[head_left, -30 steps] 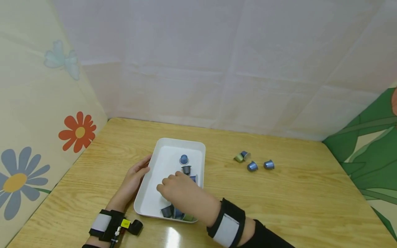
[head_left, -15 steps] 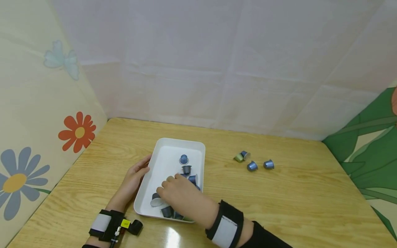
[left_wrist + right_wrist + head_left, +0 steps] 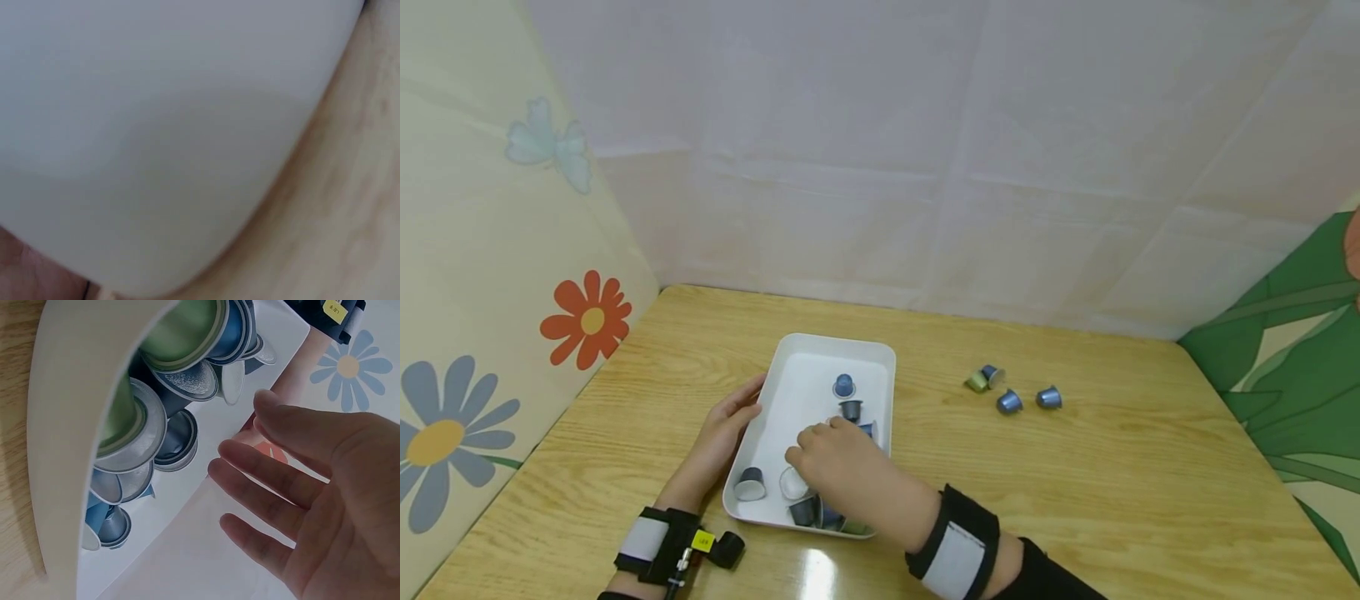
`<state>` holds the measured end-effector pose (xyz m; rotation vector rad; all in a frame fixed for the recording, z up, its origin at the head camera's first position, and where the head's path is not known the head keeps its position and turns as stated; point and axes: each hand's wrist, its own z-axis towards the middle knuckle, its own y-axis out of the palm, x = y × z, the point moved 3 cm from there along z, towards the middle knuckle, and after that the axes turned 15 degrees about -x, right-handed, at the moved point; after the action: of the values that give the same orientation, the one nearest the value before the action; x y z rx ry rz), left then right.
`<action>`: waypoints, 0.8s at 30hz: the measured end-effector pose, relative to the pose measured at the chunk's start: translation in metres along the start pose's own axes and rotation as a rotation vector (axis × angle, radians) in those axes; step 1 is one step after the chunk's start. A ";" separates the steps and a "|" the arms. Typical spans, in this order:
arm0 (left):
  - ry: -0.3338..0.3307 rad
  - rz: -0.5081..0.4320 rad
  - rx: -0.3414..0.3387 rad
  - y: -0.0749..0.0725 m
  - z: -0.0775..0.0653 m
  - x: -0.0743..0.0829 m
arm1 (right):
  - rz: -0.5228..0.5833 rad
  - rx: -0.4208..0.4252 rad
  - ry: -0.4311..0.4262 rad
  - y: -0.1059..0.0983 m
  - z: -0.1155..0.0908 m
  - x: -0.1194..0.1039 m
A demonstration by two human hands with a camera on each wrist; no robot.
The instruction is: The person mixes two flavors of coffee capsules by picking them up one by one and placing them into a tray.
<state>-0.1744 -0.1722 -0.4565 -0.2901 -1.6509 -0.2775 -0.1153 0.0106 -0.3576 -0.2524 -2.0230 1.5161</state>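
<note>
A white tray (image 3: 808, 358) on the table holds several coffee capsules in grey, blue and green. My left hand (image 3: 721, 442) rests against the tray's left side with fingers extended; in the left wrist view the tray's wall (image 3: 187, 156) fills most of the picture. My right hand (image 3: 842, 462) hovers over the tray's middle and hides some capsules. The right wrist view shows that hand's fingers (image 3: 262, 481) relaxed and spread, holding nothing. A grey capsule (image 3: 750, 483) lies apart near the tray's left wall. Green capsules (image 3: 184, 337) cluster with blue and dark ones along the near wall.
Right of the tray, on the wooden table (image 3: 1120, 483), lie a green capsule (image 3: 977, 382), a blue capsule (image 3: 1010, 402) and another blue capsule (image 3: 1049, 397), with one more touching the green one. A pale cloth (image 3: 925, 167) hangs behind the table.
The grey capsule has shifted left across the tray, toward its left wall. My right hand first moved slightly left, then back right. My left hand has stayed in place.
</note>
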 end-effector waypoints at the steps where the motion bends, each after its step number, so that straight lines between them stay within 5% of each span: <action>1: -0.002 0.002 0.001 0.000 0.000 0.000 | 0.002 0.007 -0.001 0.000 -0.001 0.001; 24: -0.010 -0.003 0.018 0.000 -0.001 0.001 | 0.368 0.068 0.113 0.022 -0.033 0.058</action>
<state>-0.1733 -0.1722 -0.4555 -0.2759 -1.6634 -0.2638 -0.1479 0.0728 -0.3520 -0.6983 -1.9040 1.7413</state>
